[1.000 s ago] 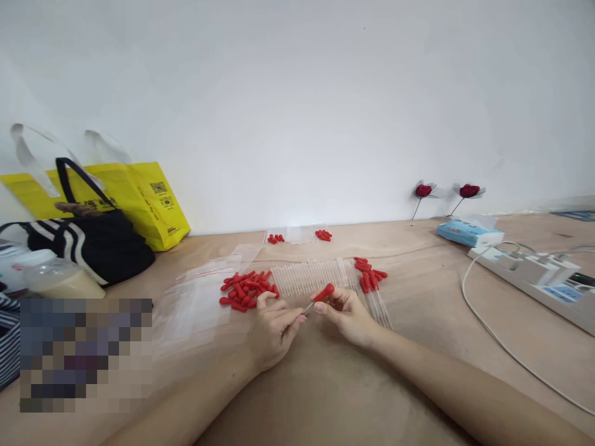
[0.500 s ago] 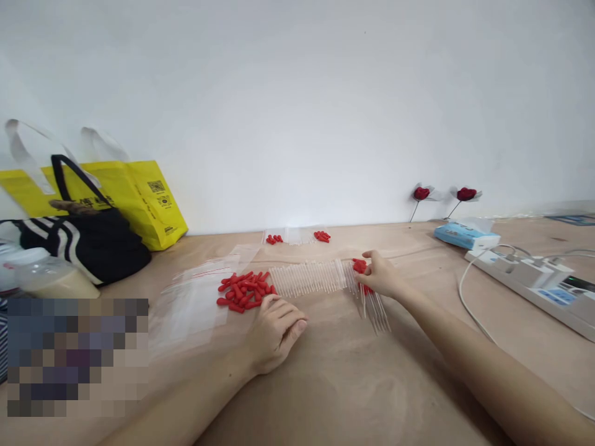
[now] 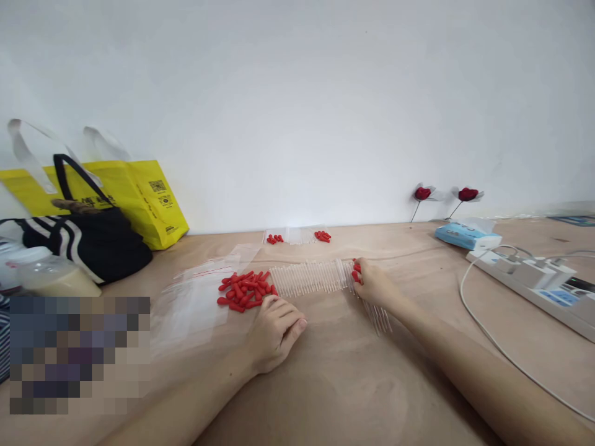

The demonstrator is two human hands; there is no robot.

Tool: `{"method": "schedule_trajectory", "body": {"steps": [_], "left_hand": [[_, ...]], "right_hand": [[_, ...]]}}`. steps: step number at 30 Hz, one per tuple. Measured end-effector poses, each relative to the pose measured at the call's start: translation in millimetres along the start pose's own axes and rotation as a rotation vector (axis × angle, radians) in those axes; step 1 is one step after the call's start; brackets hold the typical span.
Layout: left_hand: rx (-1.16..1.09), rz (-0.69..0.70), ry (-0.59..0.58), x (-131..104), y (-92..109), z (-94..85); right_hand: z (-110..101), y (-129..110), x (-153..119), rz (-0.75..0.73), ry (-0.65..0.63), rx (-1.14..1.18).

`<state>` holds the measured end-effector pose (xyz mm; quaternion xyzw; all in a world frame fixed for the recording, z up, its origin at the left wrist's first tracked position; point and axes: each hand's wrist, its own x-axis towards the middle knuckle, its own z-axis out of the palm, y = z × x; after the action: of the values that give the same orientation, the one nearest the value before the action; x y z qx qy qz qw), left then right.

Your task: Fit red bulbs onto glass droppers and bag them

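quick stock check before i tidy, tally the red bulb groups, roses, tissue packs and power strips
red bulb groups: 4 (one partly behind the right hand)
roses: 2
tissue packs: 1
power strips: 1
total: 8

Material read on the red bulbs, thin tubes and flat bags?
Red bulbs: likely rubber, satin; solid colour, soft highlights.
Thin tubes: clear, glossy plastic or glass; see-through with bright glints, can't tell which.
Flat bags: thin plastic film, smooth; table shows hazily through.
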<state>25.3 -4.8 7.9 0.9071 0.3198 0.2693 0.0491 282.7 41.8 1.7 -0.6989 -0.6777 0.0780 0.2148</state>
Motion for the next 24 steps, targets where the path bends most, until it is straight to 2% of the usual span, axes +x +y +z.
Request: {"method": "schedule_trajectory", "body": {"steps": [2, 5, 8, 13, 16, 19, 24], "left_hand": [[0.025, -0.059, 0.023, 2.4, -0.7, 0.8], [0.126, -0.226, 0.05, 18.2, 0.6, 5.0], [0.227, -0.445, -0.021, 51.2, 5.5, 15.3], [0.253, -0.621, -0.091, 117.7, 13.1, 44.7], [0.257, -0.696, -0.136, 145.4, 14.5, 59.2], [0.247, -0.749, -0.182, 160.6, 14.1, 65.7], [0.209, -0.816, -0.258, 170.5, 10.8, 66.6]], "right_hand": [[-5.4, 4.9, 4.4, 0.031, 0.019, 0.004], [-15.2, 18.5, 14.9, 0.115, 0.066, 0.009], [-20.0, 35.2, 25.7, 0.191, 0.1, 0.016], [-16.2, 55.8, 36.7, 0.25, 0.073, 0.08], [-13.1, 61.7, 42.6, 0.253, 0.059, 0.106], [-9.1, 63.1, 51.2, 0.227, 0.043, 0.139], [0.9, 57.9, 65.8, 0.199, 0.015, 0.188]]}}
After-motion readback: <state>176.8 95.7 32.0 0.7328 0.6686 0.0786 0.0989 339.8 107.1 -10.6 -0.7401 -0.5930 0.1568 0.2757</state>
